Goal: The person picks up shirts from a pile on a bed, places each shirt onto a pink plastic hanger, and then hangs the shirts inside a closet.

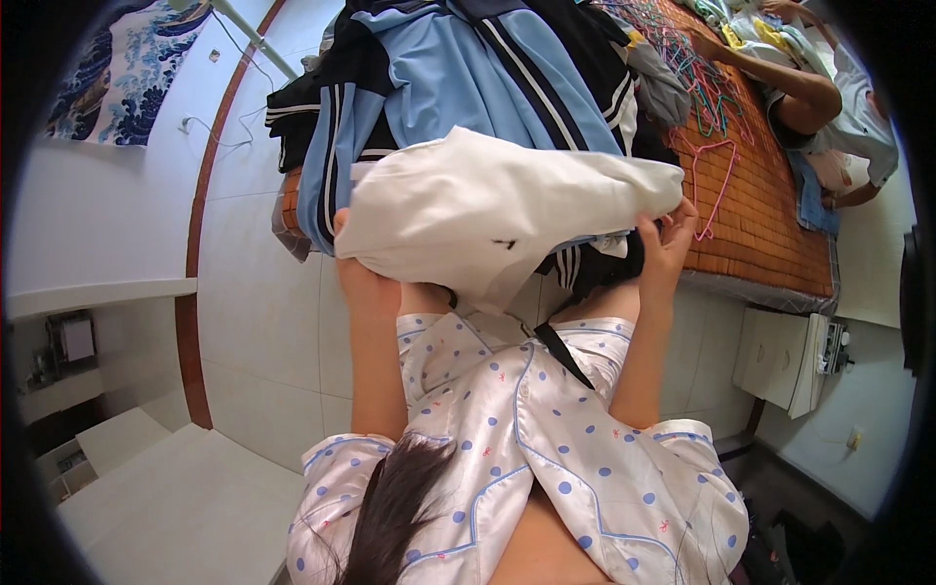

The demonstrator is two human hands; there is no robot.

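A white garment [468,210] with a small black mark is stretched between my hands in front of me. Its right end narrows like a sleeve. My left hand [369,278] grips its left edge, with most of the fingers hidden behind the cloth. At the narrow end, the fingers of my right hand [668,232] pinch the fabric. Just beyond, a heap of light blue and black jackets [444,58] with white stripes lies on the bed's edge, partly covered by the white garment.
A brown woven mat [751,229] covers the bed. Pink, green and other coloured hangers [707,97] lie tangled on it, one pink hanger [715,190] apart. Another person [814,107] sits at the far right among clothes. A white cabinet [775,356] stands beside the bed.
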